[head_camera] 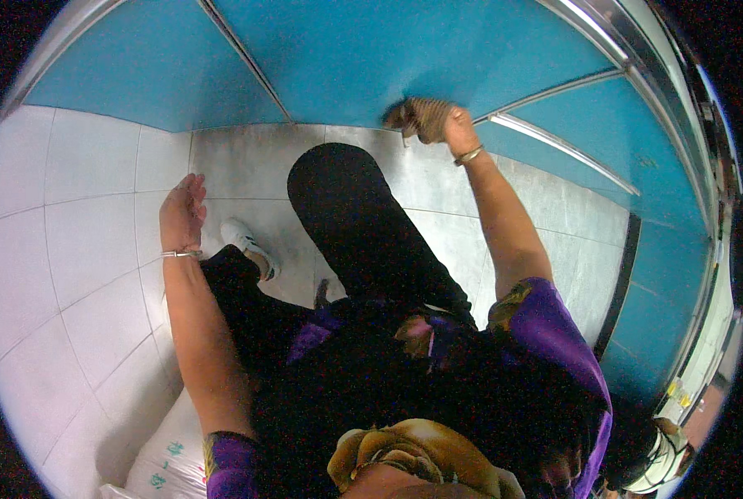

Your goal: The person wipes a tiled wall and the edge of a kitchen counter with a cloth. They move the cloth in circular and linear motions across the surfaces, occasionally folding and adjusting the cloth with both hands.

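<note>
My right hand [460, 128] is closed on a bunched brown striped cloth [430, 120], which lies against the lower part of a blue panel [371, 62], just above the tiled floor. A loose end of the cloth hangs down on its left side. My left hand [184, 206] is held over the floor tiles at the left, with its fingers partly curled and nothing in it. Each wrist bears a bracelet. Between my arms a bent knee in black trousers sticks out towards the panel.
Light grey floor tiles [90, 162] spread to the left and under me. A white plastic sack [168, 452] with green writing stands at the lower left. Metal strips frame the blue panels, and a metal bar handle [564, 153] runs along the right one. My white shoe [240, 236] rests on the tiles.
</note>
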`<state>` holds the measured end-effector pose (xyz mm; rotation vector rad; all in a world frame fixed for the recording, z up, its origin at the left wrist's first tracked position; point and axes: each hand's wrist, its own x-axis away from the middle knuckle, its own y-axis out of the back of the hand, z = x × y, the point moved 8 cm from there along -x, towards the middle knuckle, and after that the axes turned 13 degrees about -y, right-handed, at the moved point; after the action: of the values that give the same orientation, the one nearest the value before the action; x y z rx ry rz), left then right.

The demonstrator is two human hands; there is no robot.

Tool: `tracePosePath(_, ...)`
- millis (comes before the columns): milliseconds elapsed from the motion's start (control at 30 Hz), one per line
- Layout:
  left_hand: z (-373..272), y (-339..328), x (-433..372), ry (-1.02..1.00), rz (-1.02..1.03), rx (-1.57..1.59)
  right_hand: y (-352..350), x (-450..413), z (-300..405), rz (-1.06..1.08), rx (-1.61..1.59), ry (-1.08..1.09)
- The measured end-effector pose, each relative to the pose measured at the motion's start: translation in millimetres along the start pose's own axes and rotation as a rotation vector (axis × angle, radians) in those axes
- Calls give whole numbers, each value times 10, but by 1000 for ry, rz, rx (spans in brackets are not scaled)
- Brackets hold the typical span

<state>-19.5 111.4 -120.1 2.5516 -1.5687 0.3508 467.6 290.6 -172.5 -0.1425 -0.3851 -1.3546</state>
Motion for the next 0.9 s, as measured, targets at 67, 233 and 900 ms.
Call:
tracePosePath(67,-38,-30,63,61,-65,43,10,-334,-615,-229,624,-27)
tracePosePath(233,60,-118,10,114,-41,87,46,-842,-2145,-7,-568,-382)
tracePosePath(900,114,147,-78,-159,221,-275,112,1095,2758,-683,1765,608)
